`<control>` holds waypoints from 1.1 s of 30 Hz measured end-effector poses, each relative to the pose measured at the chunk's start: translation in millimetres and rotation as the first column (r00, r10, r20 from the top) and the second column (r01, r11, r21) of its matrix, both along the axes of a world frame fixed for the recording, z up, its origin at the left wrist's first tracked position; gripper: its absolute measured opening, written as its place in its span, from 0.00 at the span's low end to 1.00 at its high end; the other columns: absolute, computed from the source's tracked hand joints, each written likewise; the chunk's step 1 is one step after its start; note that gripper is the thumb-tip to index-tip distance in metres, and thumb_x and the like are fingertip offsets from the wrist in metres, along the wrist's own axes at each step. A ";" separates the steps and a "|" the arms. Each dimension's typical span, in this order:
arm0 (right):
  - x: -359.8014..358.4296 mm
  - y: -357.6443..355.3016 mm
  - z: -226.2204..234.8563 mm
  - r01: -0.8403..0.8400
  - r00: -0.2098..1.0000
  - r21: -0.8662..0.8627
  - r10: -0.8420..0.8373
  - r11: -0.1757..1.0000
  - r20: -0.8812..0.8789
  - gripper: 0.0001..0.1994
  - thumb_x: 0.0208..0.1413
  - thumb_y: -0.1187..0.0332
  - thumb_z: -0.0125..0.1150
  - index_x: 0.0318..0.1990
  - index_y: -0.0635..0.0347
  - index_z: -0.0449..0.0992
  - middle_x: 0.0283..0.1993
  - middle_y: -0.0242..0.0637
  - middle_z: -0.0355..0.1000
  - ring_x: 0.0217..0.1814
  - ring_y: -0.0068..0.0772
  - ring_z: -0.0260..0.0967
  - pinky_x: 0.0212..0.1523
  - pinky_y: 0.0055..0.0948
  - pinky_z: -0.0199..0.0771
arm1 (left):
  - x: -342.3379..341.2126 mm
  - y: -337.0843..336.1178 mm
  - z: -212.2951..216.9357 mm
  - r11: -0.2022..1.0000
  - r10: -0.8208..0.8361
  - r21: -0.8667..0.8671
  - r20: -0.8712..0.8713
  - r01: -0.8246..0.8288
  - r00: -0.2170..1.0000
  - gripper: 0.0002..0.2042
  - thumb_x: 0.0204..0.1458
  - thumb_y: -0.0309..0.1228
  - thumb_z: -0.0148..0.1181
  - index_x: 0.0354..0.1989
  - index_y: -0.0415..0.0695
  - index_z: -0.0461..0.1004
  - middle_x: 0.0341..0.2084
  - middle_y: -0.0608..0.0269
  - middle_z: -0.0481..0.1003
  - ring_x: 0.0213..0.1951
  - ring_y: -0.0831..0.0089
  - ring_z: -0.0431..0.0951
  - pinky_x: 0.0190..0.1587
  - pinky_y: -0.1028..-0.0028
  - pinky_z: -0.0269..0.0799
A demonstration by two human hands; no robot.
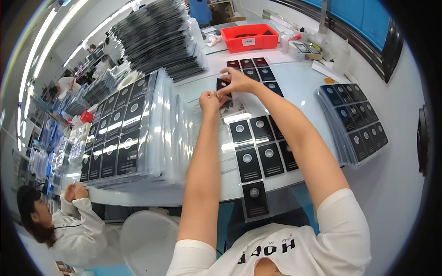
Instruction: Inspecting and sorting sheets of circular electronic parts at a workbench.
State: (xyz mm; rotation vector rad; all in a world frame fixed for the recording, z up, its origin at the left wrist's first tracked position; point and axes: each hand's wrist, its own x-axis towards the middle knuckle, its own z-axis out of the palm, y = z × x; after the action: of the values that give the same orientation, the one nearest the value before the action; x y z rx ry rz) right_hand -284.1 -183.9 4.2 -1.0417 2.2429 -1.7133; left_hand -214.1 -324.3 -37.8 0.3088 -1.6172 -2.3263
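Card [222,85] in black, bearing a pale round spot, is up between the person's two hands over the middle of the worktop [300,89], its long axis seeming to run away from the body with a slight tilt, though fingers cover part of it. The right hand [235,83] holds it, thumb at the near edge and fingers arched over the far side; the left hand [210,100] is curled narrow at the near corner, close to the other thumb, and whether it grips anything I cannot tell. Nearer the body lies a clear pocket sheet [279,203] filled with similar black cards, their long axes running away from the person, spots toward the far end; its lowest filled pocket hangs past the worktop edge. Beyond the hands, a row of dark red cards [246,63] sits behind more black ones. A large stack of filled pocket sheets [159,131] stands on the left, a smaller fanned stack [332,131] on the right, both showing black cards in rows. Farther back are a tall leaning pile of dark sleeves [159,39] and a red bin [268,44] with dark pieces inside.
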 end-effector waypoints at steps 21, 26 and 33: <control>110.3 166.1 66.6 0.230 0.972 0.048 -0.232 0.972 0.026 0.39 0.48 0.50 0.65 0.61 0.62 0.54 0.51 0.44 0.70 0.53 0.30 0.68 0.53 0.27 0.66 | 51.4 78.0 39.7 0.047 -0.518 -0.926 0.298 0.375 0.802 0.14 0.49 0.38 0.63 0.28 0.36 0.75 0.20 0.60 0.74 0.23 0.73 0.71 0.28 0.70 0.67; 160.6 198.8 60.2 0.103 0.992 0.077 -0.107 0.992 0.060 0.40 0.47 0.58 0.68 0.62 0.62 0.52 0.54 0.50 0.67 0.54 0.35 0.67 0.57 0.32 0.65 | 50.6 92.1 27.0 0.042 -0.445 -0.924 0.323 0.379 0.835 0.12 0.49 0.36 0.62 0.28 0.37 0.74 0.20 0.58 0.74 0.23 0.72 0.71 0.29 0.70 0.67; 187.1 242.0 60.5 0.120 0.993 0.244 -0.119 0.962 -0.018 0.46 0.40 0.51 0.71 0.62 0.63 0.52 0.56 0.51 0.66 0.58 0.40 0.65 0.62 0.38 0.60 | 50.4 113.1 16.1 -0.046 -0.418 -0.970 0.236 0.240 0.877 0.10 0.50 0.33 0.60 0.29 0.36 0.74 0.25 0.49 0.76 0.30 0.59 0.76 0.33 0.65 0.68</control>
State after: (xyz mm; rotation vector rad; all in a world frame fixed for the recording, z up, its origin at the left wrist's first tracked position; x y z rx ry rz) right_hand -97.1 58.0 64.8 -0.8712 2.4861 -1.4251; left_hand -163.7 -211.2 -21.7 -0.6610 -2.9634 -0.6653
